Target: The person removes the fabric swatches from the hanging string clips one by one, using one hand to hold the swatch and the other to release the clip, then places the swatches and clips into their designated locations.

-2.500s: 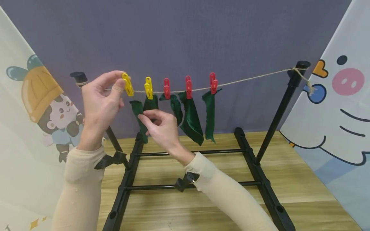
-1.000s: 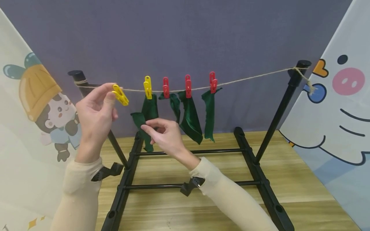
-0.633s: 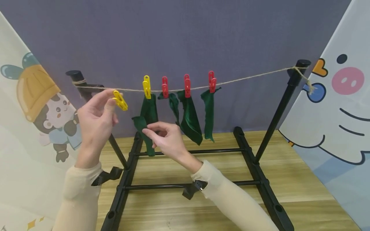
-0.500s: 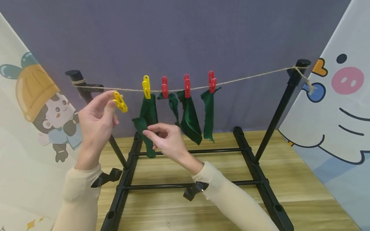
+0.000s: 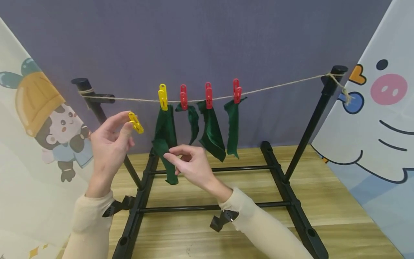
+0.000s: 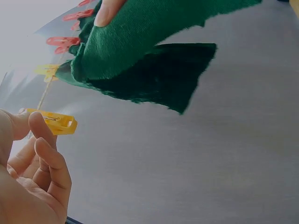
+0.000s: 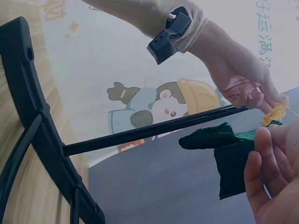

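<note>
Head view: a black frame (image 5: 139, 196) is seen across the lower centre, with twine (image 5: 281, 85) strung between its posts (image 5: 310, 129). The left hand (image 5: 111, 144) is seen at centre left, the right hand (image 5: 194, 163) at centre. A green cloth strip (image 5: 169, 165) is pinched by the right hand, of which only a fingertip (image 6: 105, 16) is shown in the left wrist view. Below the twine, a yellow peg (image 5: 136, 124) is pinched by the left hand, its spring (image 6: 50, 118) revealed in the left wrist view.

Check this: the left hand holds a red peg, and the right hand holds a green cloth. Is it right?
No: the head view shows a yellow peg, not red, in the left hand. The right hand holds a green cloth.
</note>
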The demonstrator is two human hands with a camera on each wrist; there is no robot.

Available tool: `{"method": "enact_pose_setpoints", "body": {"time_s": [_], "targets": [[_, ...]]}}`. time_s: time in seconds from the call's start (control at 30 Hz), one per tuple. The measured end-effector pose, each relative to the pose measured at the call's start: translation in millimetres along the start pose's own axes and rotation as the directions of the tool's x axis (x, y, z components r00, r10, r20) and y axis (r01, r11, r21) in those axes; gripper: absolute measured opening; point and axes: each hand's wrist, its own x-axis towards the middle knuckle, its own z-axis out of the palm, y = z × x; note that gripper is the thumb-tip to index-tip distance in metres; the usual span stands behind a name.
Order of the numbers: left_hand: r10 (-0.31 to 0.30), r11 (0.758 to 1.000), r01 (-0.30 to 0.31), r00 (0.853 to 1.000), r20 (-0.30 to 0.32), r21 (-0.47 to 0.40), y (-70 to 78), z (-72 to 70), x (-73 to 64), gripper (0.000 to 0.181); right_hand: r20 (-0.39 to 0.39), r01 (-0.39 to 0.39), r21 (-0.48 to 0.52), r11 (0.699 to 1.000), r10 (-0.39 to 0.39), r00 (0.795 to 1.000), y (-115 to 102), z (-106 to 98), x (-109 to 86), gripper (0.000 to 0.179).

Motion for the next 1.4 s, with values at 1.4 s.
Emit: {"method": "enact_pose_setpoints", "body": {"time_s": [1.4], "targets": [[-0.188, 0.968, 0.171, 0.979, 0.076, 0.184, -42.6, -11.2, -53.6, 0.031, -0.044, -0.154, 0.030, 0.988, 0.156, 0.987, 32.8, -27.9, -47.9, 0.013]]}}
